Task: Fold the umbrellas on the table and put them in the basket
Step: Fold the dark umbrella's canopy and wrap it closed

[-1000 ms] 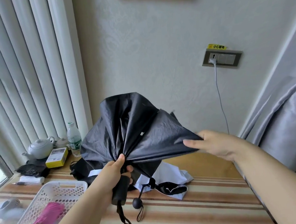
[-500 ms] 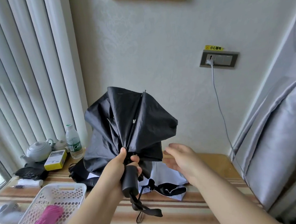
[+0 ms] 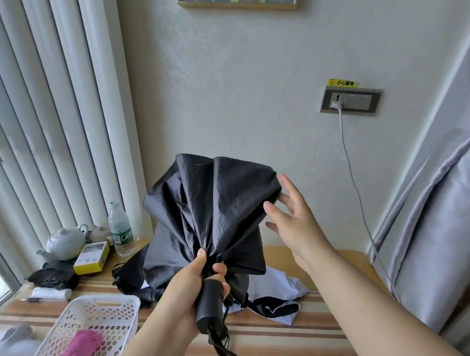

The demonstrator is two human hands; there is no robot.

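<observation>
1. We hold the black umbrella (image 3: 211,215) up in the air above the striped surface (image 3: 306,335), its canopy gathered loosely and bunched upward, not yet rolled tight.
2. Our left hand (image 3: 191,290) grips the umbrella where canopy meets handle; its fingers (image 3: 220,268) curl round the gathered cloth and the black handle (image 3: 210,306), which points toward 6 o'clock with a strap dangling below it.
3. Our right hand (image 3: 294,223) is at 3 o'clock of the canopy, palm turned toward the fabric, fingers straight and spread; the fingertips are at the cloth's edge, though we cannot tell whether they touch it.
4. Behind the held umbrella, another umbrella (image 3: 274,299), black and white, lies unfolded on the surface.
5. At 8 o'clock of the handle sits the white perforated basket (image 3: 99,312), with a folded pink umbrella (image 3: 79,352) already lying inside it.
6. Further out toward 9 o'clock, we see a plastic water bottle (image 3: 120,229), a white teapot (image 3: 64,243), a yellow box (image 3: 91,257) and a bundle of black fabric (image 3: 51,277) near the vertical blinds (image 3: 45,107).
7. On the wall at 2 o'clock is a socket panel (image 3: 350,102) with a grey cable (image 3: 350,165) plugged in, hanging down.
</observation>
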